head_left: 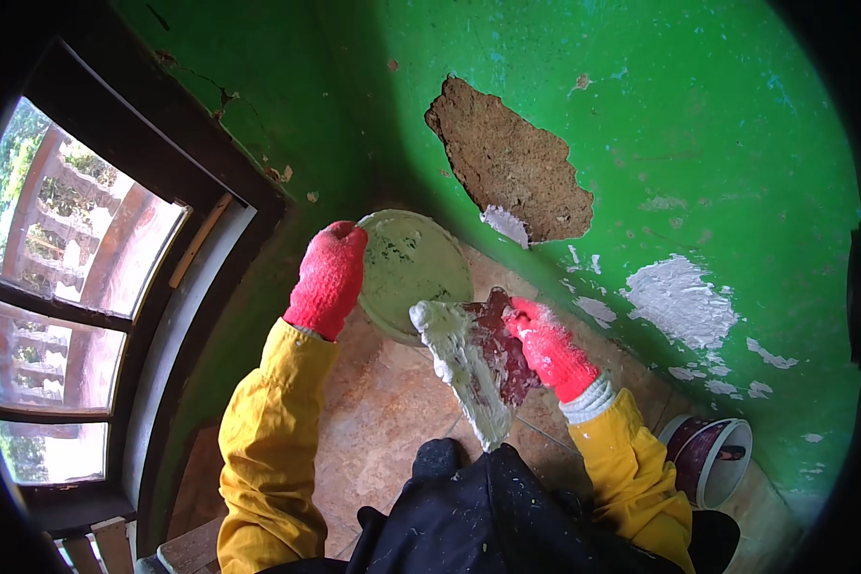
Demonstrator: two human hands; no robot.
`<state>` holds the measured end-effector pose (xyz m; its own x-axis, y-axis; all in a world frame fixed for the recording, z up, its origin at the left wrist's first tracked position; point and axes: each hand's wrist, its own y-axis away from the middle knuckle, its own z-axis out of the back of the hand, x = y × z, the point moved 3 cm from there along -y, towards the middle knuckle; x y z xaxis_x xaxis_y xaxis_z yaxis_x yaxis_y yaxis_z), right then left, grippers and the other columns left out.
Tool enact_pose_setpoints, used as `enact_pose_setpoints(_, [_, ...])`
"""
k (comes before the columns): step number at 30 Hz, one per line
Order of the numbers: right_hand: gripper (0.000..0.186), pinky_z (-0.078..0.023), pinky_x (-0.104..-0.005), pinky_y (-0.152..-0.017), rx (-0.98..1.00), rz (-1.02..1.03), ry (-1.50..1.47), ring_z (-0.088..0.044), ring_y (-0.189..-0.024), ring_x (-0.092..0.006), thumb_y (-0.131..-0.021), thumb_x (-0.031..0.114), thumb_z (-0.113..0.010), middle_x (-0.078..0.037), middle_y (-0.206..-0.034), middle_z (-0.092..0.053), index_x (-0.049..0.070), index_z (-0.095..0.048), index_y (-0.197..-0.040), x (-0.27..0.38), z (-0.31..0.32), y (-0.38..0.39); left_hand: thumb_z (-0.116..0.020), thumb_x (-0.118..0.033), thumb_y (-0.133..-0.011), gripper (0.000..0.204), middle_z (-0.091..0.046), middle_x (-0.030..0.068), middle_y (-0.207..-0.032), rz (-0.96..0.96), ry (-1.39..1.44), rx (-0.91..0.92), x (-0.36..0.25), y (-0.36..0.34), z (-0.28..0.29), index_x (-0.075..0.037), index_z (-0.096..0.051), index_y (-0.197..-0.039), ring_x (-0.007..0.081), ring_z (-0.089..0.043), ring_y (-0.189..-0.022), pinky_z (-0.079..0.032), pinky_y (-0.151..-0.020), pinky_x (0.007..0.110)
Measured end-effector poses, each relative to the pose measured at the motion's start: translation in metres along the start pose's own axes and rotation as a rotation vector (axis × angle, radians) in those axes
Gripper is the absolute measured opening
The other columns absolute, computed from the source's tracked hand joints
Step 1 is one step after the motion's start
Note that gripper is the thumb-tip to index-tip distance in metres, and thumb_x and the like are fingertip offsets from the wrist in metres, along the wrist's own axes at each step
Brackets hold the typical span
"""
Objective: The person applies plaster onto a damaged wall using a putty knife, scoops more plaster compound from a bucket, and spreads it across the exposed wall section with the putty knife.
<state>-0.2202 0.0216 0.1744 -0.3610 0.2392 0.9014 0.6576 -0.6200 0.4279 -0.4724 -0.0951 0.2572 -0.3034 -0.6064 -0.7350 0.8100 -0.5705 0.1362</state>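
Observation:
My left hand (pixel 327 277), in a red-pink glove, is closed at the left rim of a round, pale green lid or shallow pan (pixel 416 273). Dark smudges mark its surface. In my right hand (pixel 550 349), gloved the same way, is a dark red plastering spatula (pixel 507 359). A thick ridge of white plaster (pixel 459 368) coats the blade's left edge. The upper end of this ridge overlaps the lower edge of the lid; I cannot tell whether they touch.
Ahead stands a green wall (pixel 660 134) with a bare brown patch (pixel 517 163) and a white plaster patch (pixel 681 301). A tilted white bucket with a dark band (pixel 722 469) rests on the tiled floor (pixel 373 421) at right. A dark-framed window (pixel 57 316) is at left.

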Motion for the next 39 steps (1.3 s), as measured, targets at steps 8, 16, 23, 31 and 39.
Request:
enact_pose_setpoints(8, [0.045, -0.039, -0.0216, -0.086, -0.104, 0.181, -0.118, -0.050, -0.102, -0.0107, -0.086, 0.002, -0.046, -0.006, -0.118, -0.055, 0.004, -0.043, -0.131, 0.010, 0.020, -0.012, -0.051, -0.024, -0.087, 0.035, -0.063, 0.0109, -0.095, 0.181, 0.470, -0.177, 0.097, 0.006, -0.036, 0.003, -0.058, -0.108, 0.0178, -0.058, -0.087, -0.044, -0.079, 0.030])
enact_pose_setpoints(16, [0.050, -0.027, -0.0376, -0.107, 0.176, 0.170, -0.528, -0.037, -0.126, -0.0262, -0.081, 0.004, -0.042, -0.017, -0.136, -0.039, -0.007, -0.040, -0.129, 0.014, -0.004, -0.022, -0.050, -0.018, -0.089, 0.029, -0.062, 0.0087, -0.097, 0.316, 1.127, -0.142, 0.143, 0.021, -0.080, 0.003, -0.057, -0.108, 0.0162, -0.057, -0.087, -0.045, -0.080, 0.029])
enact_pose_setpoints(23, [0.071, -0.025, -0.0380, -0.107, 0.354, 0.301, -0.416, -0.036, -0.128, -0.0276, -0.072, 0.015, -0.058, -0.017, -0.137, -0.037, -0.007, -0.031, -0.133, 0.022, -0.014, -0.012, -0.049, -0.016, -0.089, 0.029, -0.061, 0.0118, -0.105, 0.320, 1.436, -0.177, 0.155, 0.017, -0.078, 0.003, -0.055, -0.110, 0.0189, -0.056, -0.095, -0.044, -0.085, 0.031])
enact_pose_setpoints(31, [0.056, -0.047, -0.0392, -0.071, -0.171, 0.722, 1.260, -0.057, -0.087, -0.0296, -0.068, -0.001, -0.057, -0.009, -0.101, -0.054, 0.019, -0.055, -0.121, 0.053, -0.034, 0.005, -0.049, -0.016, -0.089, 0.031, -0.060, 0.0119, -0.107, 0.243, 1.477, -0.247, 0.136, 0.020, -0.053, 0.004, -0.054, -0.113, 0.0192, -0.055, -0.098, -0.043, -0.088, 0.031])
enact_pose_setpoints(39, [0.049, -0.043, -0.0381, -0.069, -0.319, 1.052, 1.394, -0.049, -0.081, -0.0258, -0.066, 0.009, -0.060, -0.005, -0.086, -0.044, 0.019, -0.061, -0.114, 0.048, -0.044, 0.011, -0.050, -0.016, -0.089, 0.032, -0.060, 0.0119, -0.107, 0.318, 1.460, -0.271, 0.158, 0.023, -0.078, 0.004, -0.052, -0.114, 0.0188, -0.055, -0.098, -0.042, -0.088, 0.030])
